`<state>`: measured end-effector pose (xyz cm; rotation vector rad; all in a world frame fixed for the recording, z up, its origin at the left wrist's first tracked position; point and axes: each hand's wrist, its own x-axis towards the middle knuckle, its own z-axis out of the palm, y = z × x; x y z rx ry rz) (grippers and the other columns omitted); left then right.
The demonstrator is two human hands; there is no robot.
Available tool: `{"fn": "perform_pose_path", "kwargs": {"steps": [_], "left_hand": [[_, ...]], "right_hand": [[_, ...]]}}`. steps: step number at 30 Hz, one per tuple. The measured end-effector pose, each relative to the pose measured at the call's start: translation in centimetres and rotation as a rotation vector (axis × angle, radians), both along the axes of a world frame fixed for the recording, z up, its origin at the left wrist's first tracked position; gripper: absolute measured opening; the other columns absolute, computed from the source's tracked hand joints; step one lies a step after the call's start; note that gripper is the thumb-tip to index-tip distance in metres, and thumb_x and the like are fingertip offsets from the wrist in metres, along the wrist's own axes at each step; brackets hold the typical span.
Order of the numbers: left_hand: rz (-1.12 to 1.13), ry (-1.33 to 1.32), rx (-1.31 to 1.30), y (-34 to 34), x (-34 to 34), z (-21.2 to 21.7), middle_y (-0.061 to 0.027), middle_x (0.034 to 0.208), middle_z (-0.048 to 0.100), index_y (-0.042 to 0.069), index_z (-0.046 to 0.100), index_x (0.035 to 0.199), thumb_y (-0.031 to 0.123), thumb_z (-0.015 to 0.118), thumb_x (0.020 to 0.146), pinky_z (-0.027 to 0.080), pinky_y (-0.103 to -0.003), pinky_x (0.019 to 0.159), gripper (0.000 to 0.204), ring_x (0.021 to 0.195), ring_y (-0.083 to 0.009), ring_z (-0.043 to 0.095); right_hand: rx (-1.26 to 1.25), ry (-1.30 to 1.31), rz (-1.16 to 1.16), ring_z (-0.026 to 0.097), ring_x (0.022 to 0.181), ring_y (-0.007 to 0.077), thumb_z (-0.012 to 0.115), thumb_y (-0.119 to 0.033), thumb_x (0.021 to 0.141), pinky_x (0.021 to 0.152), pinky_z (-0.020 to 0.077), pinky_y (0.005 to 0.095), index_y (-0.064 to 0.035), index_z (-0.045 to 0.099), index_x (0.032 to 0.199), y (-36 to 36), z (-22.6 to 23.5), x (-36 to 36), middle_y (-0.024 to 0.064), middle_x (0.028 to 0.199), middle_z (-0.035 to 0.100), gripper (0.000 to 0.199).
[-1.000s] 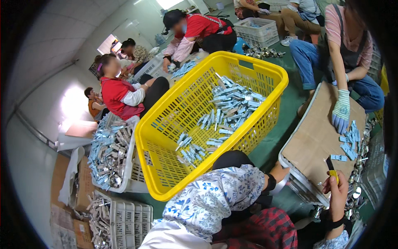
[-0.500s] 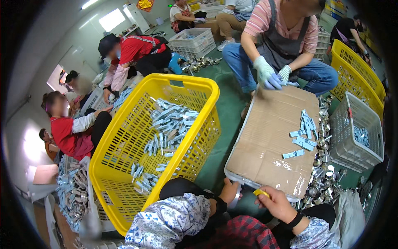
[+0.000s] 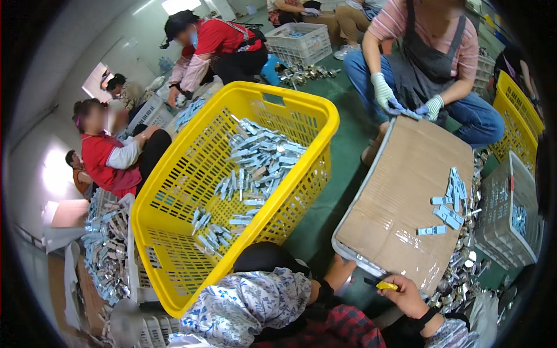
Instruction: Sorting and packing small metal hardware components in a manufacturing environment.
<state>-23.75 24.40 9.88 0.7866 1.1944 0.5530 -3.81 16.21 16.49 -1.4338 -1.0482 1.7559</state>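
Note:
My right hand (image 3: 406,297) pinches a small yellow tool (image 3: 386,285) with a dark tip pointing left; its exact kind is hard to tell. My left hand (image 3: 339,271) is closed just beside the near left corner of the cardboard-covered tray (image 3: 400,197). A bit of something shiny shows at its fingers, mostly hidden. Several light-blue, clip-like parts (image 3: 445,217) lie on the right part of the cardboard. Across from me, a gloved person (image 3: 406,107) holds a similar blue piece at the far edge of the tray.
A large yellow basket (image 3: 313,104) at my left holds many blue-and-metal parts. Metal pieces (image 3: 455,284) are heaped along the tray's right side, with a grey crate (image 3: 493,232) beyond. Other people sit working at the left, near a crate of parts (image 3: 107,255).
The whole view has shifted, so basket and tray appear further right. The shiny strip in my left hand shows less now. The person opposite has brought both gloved hands together on a blue piece.

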Motion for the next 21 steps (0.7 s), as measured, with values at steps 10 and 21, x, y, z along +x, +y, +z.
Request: {"fn": "perform_pose_path", "kwargs": {"steps": [10,21], "left_hand": [[-0.013,0.062,-0.099,1.1,-0.2,1.4,-0.0076,0.077,0.048,0.007,0.035,0.106,0.014,0.051,0.074,0.044,-0.03,0.046,0.036,0.054,-0.0176,0.049],[-0.081,-0.01,-0.169,1.6,-0.4,1.2,-0.0111,0.093,0.046,0.011,0.032,0.115,0.013,0.049,0.074,0.045,-0.031,0.051,0.045,0.061,-0.019,0.05]], "right_hand": [[0.217,-0.186,0.129,0.05,0.07,0.008,0.06,-0.01,0.078,0.064,0.0426,0.0245,-0.0033,0.053,0.089,1.0,-0.5,-0.7,0.004,0.075,0.056,0.014],[0.287,-0.24,0.081,0.049,0.065,0.0104,0.06,-0.017,0.08,0.06,0.0407,0.0251,-0.0041,0.054,0.085,0.6,0.0,0.3,0.0043,0.071,0.055,0.015]]}}
